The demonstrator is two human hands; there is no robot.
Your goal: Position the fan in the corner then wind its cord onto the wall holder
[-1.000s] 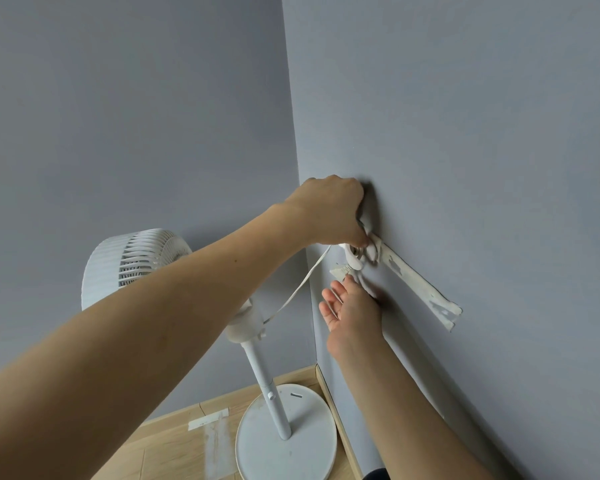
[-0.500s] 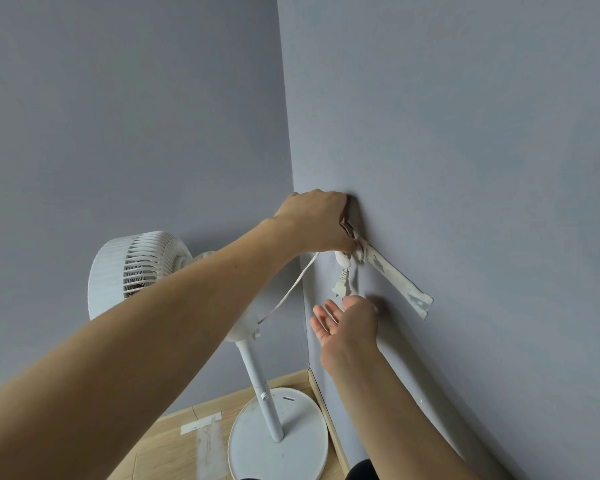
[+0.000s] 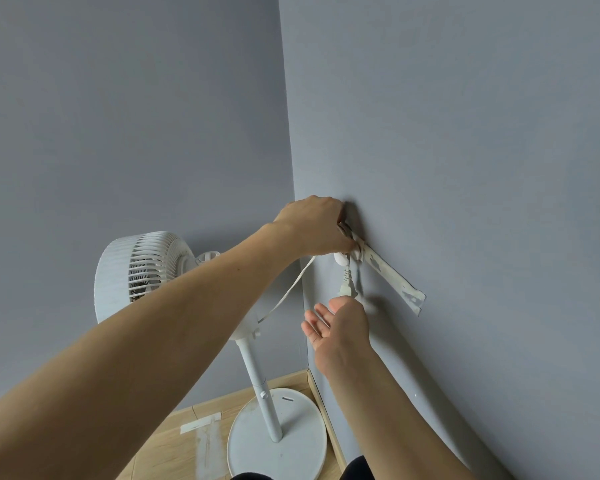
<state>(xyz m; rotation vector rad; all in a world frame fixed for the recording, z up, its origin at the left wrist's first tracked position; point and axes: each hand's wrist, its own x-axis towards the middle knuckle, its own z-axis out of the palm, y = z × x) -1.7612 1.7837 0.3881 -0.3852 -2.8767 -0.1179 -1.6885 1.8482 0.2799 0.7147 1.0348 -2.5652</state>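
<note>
A white pedestal fan [image 3: 142, 268] stands in the corner on its round base [image 3: 278, 441]. Its flat white cord [image 3: 288, 292] rises from the fan neck to a white holder [image 3: 359, 252] on the right wall, where several turns are wound. The plug [image 3: 346, 285] dangles just below the holder. My left hand [image 3: 317, 230] is closed over the wound cord at the holder, pressing against the wall. My right hand [image 3: 340, 323] is below the plug, palm up, fingers apart, holding nothing.
A long strip of white tape or paint [image 3: 395, 284] slants down the right wall from the holder. Two grey walls meet at the corner [image 3: 293, 188]. Wood floor [image 3: 174, 434] with a tape mark [image 3: 200, 422] lies left of the base.
My right hand has let go near the holder and dropped lower, opening palm up. The plug now hangs free below the holder. My left hand stays on the holder.
</note>
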